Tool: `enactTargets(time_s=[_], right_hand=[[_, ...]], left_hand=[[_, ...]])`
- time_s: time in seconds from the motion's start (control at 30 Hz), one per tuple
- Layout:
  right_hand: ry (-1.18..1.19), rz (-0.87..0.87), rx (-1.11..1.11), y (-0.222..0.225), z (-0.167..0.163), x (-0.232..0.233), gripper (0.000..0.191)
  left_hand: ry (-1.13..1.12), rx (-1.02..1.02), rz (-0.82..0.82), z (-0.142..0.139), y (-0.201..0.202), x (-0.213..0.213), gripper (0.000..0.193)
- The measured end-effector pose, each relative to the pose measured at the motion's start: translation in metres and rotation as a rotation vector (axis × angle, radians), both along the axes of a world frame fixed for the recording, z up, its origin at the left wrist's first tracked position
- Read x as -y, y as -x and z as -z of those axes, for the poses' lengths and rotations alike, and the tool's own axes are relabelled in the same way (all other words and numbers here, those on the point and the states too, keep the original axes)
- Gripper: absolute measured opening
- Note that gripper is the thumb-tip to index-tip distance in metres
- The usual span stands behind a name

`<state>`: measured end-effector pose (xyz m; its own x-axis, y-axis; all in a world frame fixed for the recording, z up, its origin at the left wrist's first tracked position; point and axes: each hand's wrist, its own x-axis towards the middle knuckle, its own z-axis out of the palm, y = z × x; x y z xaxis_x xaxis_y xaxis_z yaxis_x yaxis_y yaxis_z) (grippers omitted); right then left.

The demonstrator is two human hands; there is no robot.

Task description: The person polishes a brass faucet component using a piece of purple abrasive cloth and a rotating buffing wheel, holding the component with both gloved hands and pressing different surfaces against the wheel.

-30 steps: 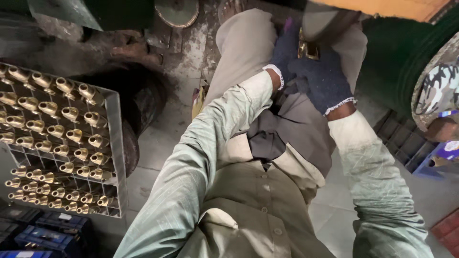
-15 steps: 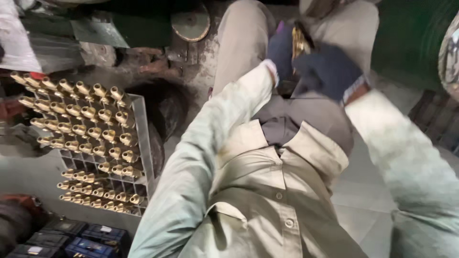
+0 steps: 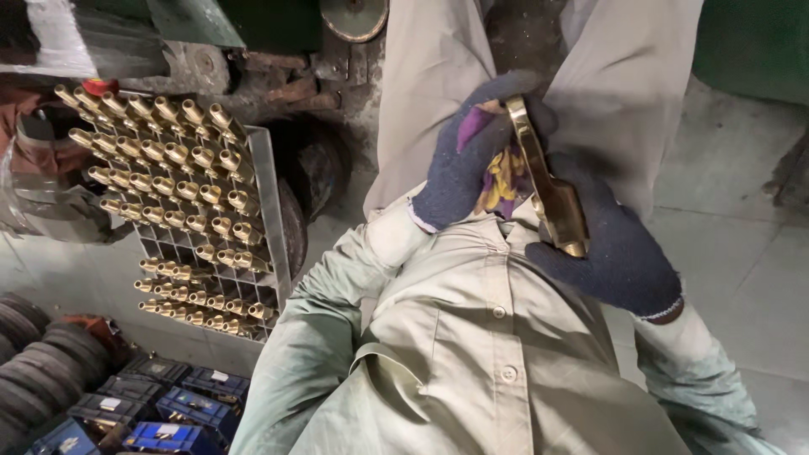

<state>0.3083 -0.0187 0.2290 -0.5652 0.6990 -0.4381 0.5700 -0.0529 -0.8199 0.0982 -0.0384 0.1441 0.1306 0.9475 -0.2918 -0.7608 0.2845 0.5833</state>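
Both gloved hands clasp the brass fitting [image 3: 548,181] above the lap: left hand [image 3: 472,156] around its top, right hand [image 3: 611,253] cupping the base. It looks heavy, stiff, slick; the ends seem the best hold. Rack [image 3: 268,202] sits left.

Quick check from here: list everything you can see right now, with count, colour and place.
brass part: one, gold-coloured, long, held between both hands over the lap
cloth: one, purple and yellow, in the left palm against the brass part
rack: one, grey metal grid, left of the person
brass fittings: many, too many to count, gold-coloured, standing in the rack
blue boxes: several, bottom left on the floor
dark discs: a stack, black, far left at the bottom
round disc: one, greyish, top centre on the green machine
left hand: dark blue glove, gripping the part's upper end
right hand: dark blue glove, holding the lower end
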Motion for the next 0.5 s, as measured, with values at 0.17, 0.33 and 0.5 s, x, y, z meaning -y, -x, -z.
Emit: enactTargets(time_s=[0.17,0.33,0.5], right_hand=[[-0.035,-0.033,-0.025,-0.002,-0.007,0.005,0.088],[0.036,0.007,-0.036,0.001,-0.01,0.01,0.09],[-0.007,-0.007,-0.048,0.0,-0.01,0.013,0.091]], left_hand=[[-0.051,-0.039,-0.028,0.0,0.001,0.01,0.046],[-0.009,-0.015,-0.005,0.002,0.008,0.016,0.046],[-0.031,-0.121,-0.007,0.003,0.008,0.015,0.047]])
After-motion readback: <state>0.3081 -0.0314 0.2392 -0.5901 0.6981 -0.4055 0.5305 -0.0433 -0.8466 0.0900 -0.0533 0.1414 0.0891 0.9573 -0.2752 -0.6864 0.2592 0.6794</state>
